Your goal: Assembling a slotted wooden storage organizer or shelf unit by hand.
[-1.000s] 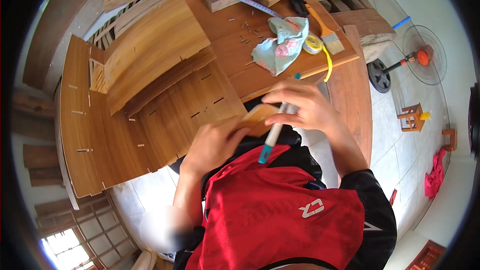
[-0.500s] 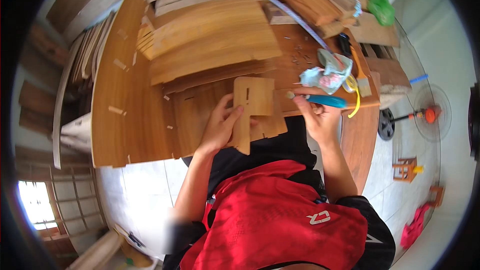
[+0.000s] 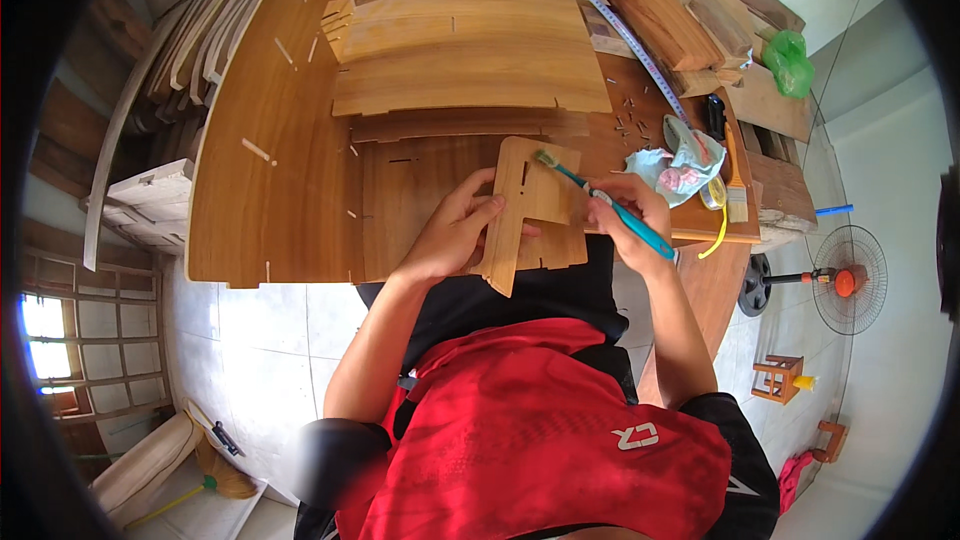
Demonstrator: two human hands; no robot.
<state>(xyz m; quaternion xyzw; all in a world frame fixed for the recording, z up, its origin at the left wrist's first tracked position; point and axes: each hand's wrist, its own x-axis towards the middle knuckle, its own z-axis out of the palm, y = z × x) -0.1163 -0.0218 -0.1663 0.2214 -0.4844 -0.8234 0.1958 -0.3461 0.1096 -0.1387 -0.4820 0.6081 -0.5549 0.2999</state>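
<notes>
My left hand grips a small L-shaped wooden panel by its left edge, thumb on its face. A dark slot and a small hole mark that panel. In my closed right hand is a teal toothbrush, its bristle head over the panel's upper part, close to the slot; whether it touches cannot be told. Behind the panel stands a larger wooden assembly with a tall side board, showing slots and pale tabs.
On the brown table lie several screws, a tape measure blade, a crumpled light-blue packet and a flat paintbrush. Wood blocks are stacked behind. A standing fan is at the right.
My right hand has turned the toothbrush and brought its head from beside the wooden panel to over its face. My left hand keeps hold of the panel. The view has shifted.
</notes>
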